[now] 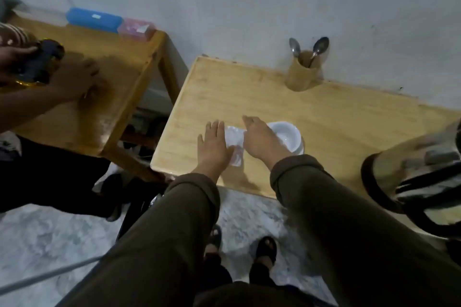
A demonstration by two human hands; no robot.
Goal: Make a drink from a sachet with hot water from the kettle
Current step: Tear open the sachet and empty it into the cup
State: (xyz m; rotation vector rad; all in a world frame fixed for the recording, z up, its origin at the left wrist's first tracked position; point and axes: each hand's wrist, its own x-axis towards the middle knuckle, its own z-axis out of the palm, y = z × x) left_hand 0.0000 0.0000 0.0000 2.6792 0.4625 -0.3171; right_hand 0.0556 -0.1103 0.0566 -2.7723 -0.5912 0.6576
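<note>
A small white plastic sachet (234, 143) lay flat on the pale wooden worktop (324, 117), just left of a white ceramic cup (287, 133). The left hand (214, 144) and right hand (262, 139) flanked it, fingers spread and released, touching its edges without gripping.

Both arms in dark olive long sleeves are reaching forward and down. Left hand (215, 145) is lying palm-down, fingers spread flat, pointing away from the body. Right hand (262, 137) is sitting just beside it, palm down, fingers curled loosely, knuckles raised, wrist bent inward.
</note>
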